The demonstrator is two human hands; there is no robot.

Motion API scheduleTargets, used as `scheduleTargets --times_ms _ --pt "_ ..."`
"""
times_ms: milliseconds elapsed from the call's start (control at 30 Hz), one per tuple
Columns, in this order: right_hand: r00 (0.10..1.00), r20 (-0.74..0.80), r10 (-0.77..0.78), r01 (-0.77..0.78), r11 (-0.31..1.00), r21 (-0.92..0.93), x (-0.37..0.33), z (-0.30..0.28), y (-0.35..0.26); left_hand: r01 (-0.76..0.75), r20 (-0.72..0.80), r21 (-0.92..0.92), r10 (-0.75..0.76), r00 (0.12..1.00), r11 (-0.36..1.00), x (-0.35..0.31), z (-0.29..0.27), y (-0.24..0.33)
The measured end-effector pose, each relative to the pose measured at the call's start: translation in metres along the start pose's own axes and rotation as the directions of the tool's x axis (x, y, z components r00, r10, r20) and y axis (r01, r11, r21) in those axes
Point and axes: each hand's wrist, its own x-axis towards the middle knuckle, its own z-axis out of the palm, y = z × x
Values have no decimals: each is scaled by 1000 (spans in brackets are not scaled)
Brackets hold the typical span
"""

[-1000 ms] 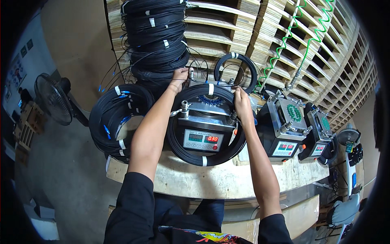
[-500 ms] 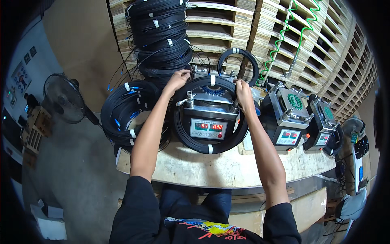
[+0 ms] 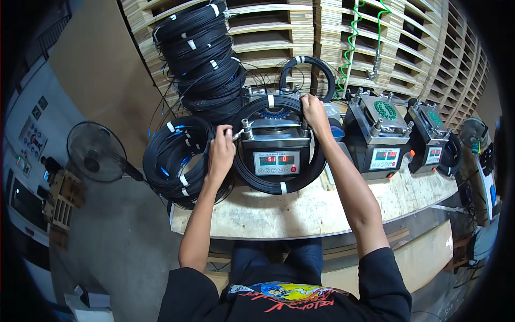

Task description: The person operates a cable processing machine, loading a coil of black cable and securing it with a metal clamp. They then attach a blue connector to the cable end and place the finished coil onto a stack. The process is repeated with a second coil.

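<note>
A coil of black cable (image 3: 261,185), bound with white tape, stands upright around the front of a metal polishing machine (image 3: 274,140) with a lit red display. My right hand (image 3: 315,114) is closed on the coil's upper right rim. Beside its left rim my left hand (image 3: 221,152) is curled, fingertips next to a small metal lever (image 3: 238,134) on the machine's corner post. Whether those fingers grip the rim, the lever or something small I cannot make out. On top of the machine a ring of blue connectors (image 3: 274,114) shows through the coil.
More black coils (image 3: 161,155) lie at the left, with a tall coil stack (image 3: 201,70) behind. Two similar machines (image 3: 381,134) (image 3: 431,134) stand at the right, near a small bottle (image 3: 408,157). A fan (image 3: 96,150) stands left of the wooden table (image 3: 257,220). Pallets (image 3: 273,32) rise behind.
My left hand has come down from behind the coil's upper left to beside its left rim. My right hand stays on the upper right rim. The view has shifted a little.
</note>
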Motion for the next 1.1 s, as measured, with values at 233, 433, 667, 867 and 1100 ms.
scheduleTargets --times_ms 233,433,667,867,1100 --pt "1000 8 -5 5 1000 2 3 2 5 -61 25 229 57 998 972 -2 8 13" --pt "999 -41 -31 29 999 -30 1 -3 5 -131 -21 39 132 991 991 -10 47 55" --pt "949 -294 -114 107 993 -41 -34 -22 -22 -122 14 -130 125 992 984 -7 26 34" --pt "894 -433 -110 50 988 -148 -90 -31 -20 -245 -175 102 260 950 964 16 22 11" --pt "933 -359 20 30 991 131 -111 -22 -12 -180 -115 -33 175 978 983 16 42 -3"
